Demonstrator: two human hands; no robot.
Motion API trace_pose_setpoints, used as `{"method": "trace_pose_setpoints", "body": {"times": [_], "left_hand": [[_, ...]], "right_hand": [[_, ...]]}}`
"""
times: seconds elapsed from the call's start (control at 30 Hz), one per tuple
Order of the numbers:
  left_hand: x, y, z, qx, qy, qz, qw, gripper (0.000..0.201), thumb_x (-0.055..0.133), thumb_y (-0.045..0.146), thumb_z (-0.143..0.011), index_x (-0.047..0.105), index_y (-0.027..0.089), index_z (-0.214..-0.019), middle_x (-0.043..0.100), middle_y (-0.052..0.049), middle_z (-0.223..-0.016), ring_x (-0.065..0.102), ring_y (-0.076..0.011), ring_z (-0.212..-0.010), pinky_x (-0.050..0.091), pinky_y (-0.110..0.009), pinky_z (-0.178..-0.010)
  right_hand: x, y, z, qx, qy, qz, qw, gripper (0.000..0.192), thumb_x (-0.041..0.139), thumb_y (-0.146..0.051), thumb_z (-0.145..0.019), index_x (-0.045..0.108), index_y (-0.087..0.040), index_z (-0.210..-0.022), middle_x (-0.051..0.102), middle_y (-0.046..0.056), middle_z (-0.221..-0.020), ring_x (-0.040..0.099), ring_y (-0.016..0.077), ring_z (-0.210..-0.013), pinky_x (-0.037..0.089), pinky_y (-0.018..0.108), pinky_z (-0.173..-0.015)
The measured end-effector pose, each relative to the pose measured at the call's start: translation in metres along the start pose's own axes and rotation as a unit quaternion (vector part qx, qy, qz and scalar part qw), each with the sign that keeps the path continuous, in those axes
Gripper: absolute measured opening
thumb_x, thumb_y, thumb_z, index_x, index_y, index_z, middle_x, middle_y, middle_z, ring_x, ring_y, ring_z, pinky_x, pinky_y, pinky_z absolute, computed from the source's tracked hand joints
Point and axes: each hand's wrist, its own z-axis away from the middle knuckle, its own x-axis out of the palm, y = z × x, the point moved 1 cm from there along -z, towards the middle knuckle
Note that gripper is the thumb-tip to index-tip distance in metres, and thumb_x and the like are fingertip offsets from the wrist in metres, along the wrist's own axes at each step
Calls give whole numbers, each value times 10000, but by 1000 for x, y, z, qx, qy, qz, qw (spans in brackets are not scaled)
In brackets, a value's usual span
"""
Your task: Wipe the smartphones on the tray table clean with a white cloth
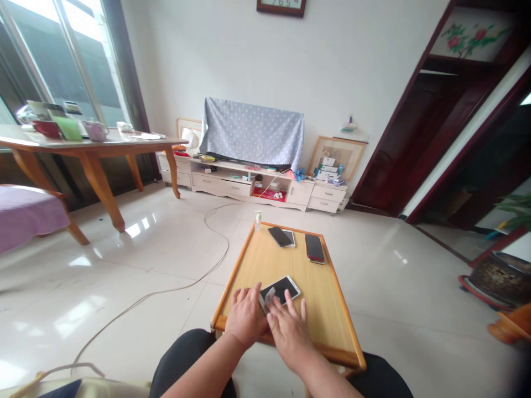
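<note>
A white smartphone [289, 284] with a dark screen lies tilted on the near part of a small wooden table [265, 260]. At the phone's near left corner, my left hand [244, 314] has its fingers bent and its index finger along the edge; the thumb is mostly hidden. My right hand [290, 327] reaches over the phone's lower side with fingers spread and fingertips at the screen. A pale patch [269, 295] shows on the glass by these fingertips; whether it is a reflection or a thin piece of something, I cannot tell.
Farther up the table lie a black phone [279, 236] overlapping a white phone [291, 239], and a dark phone [314, 249] with a red edge. A small pump bottle [258, 221] stands at the far left corner. A cable [224, 254] crosses the floor.
</note>
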Motion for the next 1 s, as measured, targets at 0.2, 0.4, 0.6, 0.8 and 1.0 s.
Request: {"method": "trace_pose_setpoints", "body": {"times": [0.2,0.4,0.6,0.8,1.0], "left_hand": [[-2,2,-2,-3,7,3,1000,750,633,413,-738,430,176,-1420,645,-124,-1265,533,-320,-1206,285,-495,-1123],[0,0,-2,0,18,8,1000,675,584,356,-787,437,179,-1421,666,-126,-1232,556,-308,-1180,297,-497,-1107],[1,2,-3,0,28,-6,1000,663,600,382,-768,469,183,-1386,661,-119,-1252,562,-304,-1178,270,-496,-1122],[-3,5,-5,-10,17,-3,1000,737,661,417,-708,473,179,-1380,674,-110,-1225,558,-316,-1180,251,-504,-1130],[-2,4,-6,-14,24,3,1000,624,609,416,-772,507,185,-1343,664,-110,-1252,567,-299,-1168,260,-493,-1122]], "right_hand": [[-10,19,-23,71,12,7,997,462,246,-460,-1048,545,-386,-1393,500,-14,-1483,156,318,-1507,-21,725,-1132],[2,2,-26,51,-6,-12,999,456,245,-446,-1046,521,-402,-1407,450,-19,-1521,181,323,-1500,8,735,-1126],[-5,6,-41,67,-35,21,997,502,151,-420,-1055,504,-417,-1412,444,-51,-1529,121,273,-1516,-32,679,-1152],[-13,31,-64,179,-32,60,982,516,161,-409,-1042,482,-348,-1441,397,-14,-1562,92,289,-1518,-69,701,-1129],[3,7,-47,34,-32,42,998,483,190,-423,-1046,479,-378,-1430,415,-30,-1550,180,237,-1503,-132,632,-1151]]}}
